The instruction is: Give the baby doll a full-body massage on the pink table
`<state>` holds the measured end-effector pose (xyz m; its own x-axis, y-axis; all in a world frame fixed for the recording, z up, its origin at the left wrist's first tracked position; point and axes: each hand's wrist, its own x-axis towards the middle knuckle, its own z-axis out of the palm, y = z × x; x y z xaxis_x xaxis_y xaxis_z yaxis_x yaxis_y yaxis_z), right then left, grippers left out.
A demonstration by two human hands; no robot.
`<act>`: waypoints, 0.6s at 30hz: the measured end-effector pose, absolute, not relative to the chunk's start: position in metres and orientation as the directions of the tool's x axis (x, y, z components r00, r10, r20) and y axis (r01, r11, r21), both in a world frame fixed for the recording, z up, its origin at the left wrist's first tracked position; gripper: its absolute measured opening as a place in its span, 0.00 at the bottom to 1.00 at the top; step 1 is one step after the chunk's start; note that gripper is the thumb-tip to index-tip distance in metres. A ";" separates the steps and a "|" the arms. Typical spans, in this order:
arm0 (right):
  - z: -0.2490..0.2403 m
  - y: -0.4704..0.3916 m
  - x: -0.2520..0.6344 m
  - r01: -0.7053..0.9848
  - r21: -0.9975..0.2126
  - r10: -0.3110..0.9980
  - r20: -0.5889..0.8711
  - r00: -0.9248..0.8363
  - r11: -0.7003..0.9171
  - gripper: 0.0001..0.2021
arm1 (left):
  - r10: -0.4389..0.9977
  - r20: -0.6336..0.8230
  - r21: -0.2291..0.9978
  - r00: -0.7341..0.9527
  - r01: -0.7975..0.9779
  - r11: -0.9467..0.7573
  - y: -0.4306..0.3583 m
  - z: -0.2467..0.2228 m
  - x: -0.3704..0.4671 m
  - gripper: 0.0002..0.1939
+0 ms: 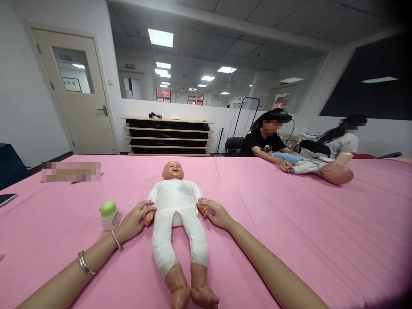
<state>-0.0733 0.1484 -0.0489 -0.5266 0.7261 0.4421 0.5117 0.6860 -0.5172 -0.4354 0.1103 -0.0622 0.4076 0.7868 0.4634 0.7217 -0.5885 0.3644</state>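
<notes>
A baby doll with a white cloth body lies on its back on the pink-covered table, head away from me and feet toward me. My left hand has its fingers closed over the doll's forearm, just above its small hand on the left. On the other side, my right hand grips the doll's other wrist, fingers laid over the cuff and thumb near the doll's hand. Beside my left wrist stands a white jar with a green lid.
Across the table to the right, a co-worker holds another doll in blue and white clothes. A second person sits behind. A blurred item lies far left, and a dark-screened device rests at the left edge.
</notes>
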 end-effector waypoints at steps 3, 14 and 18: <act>-0.055 0.152 -0.070 0.508 -0.536 0.735 0.421 -0.532 0.675 0.19 | 0.800 0.447 0.394 0.399 0.715 -0.577 0.108 -0.060 -0.435 0.23; -0.002 0.199 -0.113 0.143 -0.896 0.904 0.427 0.019 0.420 0.21 | 0.932 0.359 0.903 -0.040 0.268 -0.337 0.160 -0.046 -0.412 0.24; 0.017 0.275 -0.147 0.301 -0.937 0.918 0.268 0.292 0.178 0.18 | 0.866 0.303 0.938 -0.399 0.284 -0.197 0.227 -0.024 -0.391 0.24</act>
<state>-0.1469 0.2752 0.0171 0.2916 0.9181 0.2683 0.3005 0.1783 -0.9370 -0.3907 0.2266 -0.0239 -0.3989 0.8655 0.3028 0.2842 -0.1973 0.9382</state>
